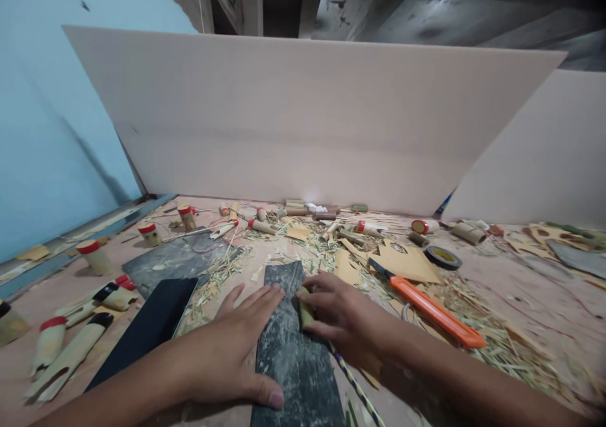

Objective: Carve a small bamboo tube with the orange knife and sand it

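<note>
Pressed flat, open-palmed, on a dark sanding sheet (293, 351): left hand (231, 345). Just right, pinched in the right hand (341, 316) against that sheet's edge: a small bamboo piece (305, 310). Farther right, among shavings on the table (530, 288), untouched: an orange utility knife (433, 310).

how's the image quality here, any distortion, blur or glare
Head view: wide-angle bending makes the upright board bow and lean at its ends; light is soft and even, with one small bright spot at the board's foot; the left hand, right hand and dark sanding sheet are fairly sharp; the bottom corners smear, and the table clutter at the back is soft.
</note>
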The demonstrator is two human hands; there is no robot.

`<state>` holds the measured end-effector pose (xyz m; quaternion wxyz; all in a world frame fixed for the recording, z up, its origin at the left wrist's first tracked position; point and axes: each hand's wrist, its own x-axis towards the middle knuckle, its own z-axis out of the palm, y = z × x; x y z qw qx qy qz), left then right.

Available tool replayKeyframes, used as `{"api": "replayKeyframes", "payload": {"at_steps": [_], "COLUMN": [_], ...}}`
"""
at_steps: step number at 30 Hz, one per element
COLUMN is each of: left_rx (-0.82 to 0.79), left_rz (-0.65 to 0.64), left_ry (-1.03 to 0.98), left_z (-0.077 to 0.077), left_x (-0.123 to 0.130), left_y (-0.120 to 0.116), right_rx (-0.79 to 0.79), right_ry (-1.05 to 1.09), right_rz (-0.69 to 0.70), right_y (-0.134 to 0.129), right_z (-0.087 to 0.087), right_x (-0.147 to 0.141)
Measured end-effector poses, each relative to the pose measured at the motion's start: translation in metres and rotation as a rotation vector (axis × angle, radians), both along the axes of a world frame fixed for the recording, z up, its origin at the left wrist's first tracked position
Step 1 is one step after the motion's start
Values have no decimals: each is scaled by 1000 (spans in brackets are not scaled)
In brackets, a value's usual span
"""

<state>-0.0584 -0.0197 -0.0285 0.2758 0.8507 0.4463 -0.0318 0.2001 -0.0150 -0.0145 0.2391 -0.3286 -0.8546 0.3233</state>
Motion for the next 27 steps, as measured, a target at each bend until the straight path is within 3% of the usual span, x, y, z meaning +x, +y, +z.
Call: {"api": "replayKeyframes", "payload": {"at_steps": [2, 5, 9, 10, 12, 13, 17, 21, 24, 27], "left_rx": [18, 19, 8, 6, -11, -13, 20, 21, 19, 12], "left_rz": [17, 16, 15, 19, 16, 10, -11, -13, -19, -35], "left_ry": [-20, -26, 12, 20, 26, 23, -2, -19, 1, -2], "left_z": [1, 2, 6, 7, 9, 9, 7, 4, 3, 1], "left_x": [0, 1, 4, 5, 6, 6, 5, 4, 4, 5], "left_y": [0, -1, -2, -1, -1, 0, 1, 3, 3, 4], "right_rx": [17, 39, 85, 86, 42, 43, 95, 92, 146, 184], "right_ry": [-29, -104, -117, -104, -142, -153, -156, -175, -184, -175], "right_rz": [50, 233, 2, 21, 231, 256, 66, 245, 24, -105], "right_y": [0, -2, -1, -1, -1, 0, 2, 0, 9, 11], "right_z": [-1, -5, -5, -5, -2, -1, -2, -8, -7, 5], "right_x": [-1, -1, 0, 0, 0, 0, 0, -1, 4, 12]}}
